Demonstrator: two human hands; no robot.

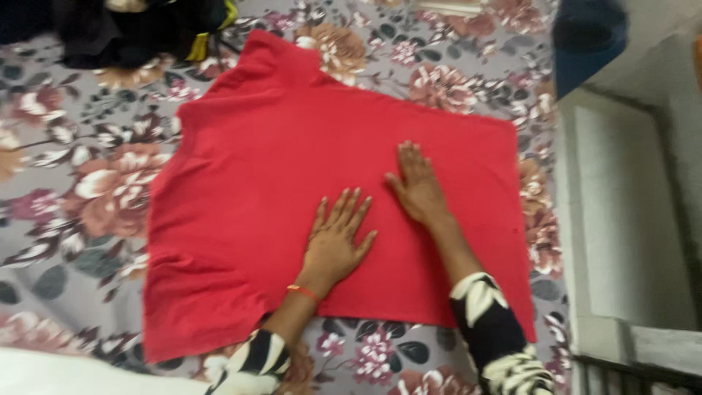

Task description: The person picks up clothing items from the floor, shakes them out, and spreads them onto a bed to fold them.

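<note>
A red shirt (278, 175) lies spread flat on a floral bedsheet (88, 183). My left hand (335, 238) rests palm down on the shirt's lower middle, fingers apart, with an orange band at the wrist. My right hand (417, 183) lies flat on the shirt just to the right and a little farther away, fingers together and pointing away from me. Neither hand holds anything. Both forearms wear black sleeves with a pale leaf print.
A heap of dark clothes with a yellow trim (139, 29) lies at the sheet's far left. A dark blue object (589, 36) sits at the far right. A pale wall ledge (621, 219) runs along the bed's right side.
</note>
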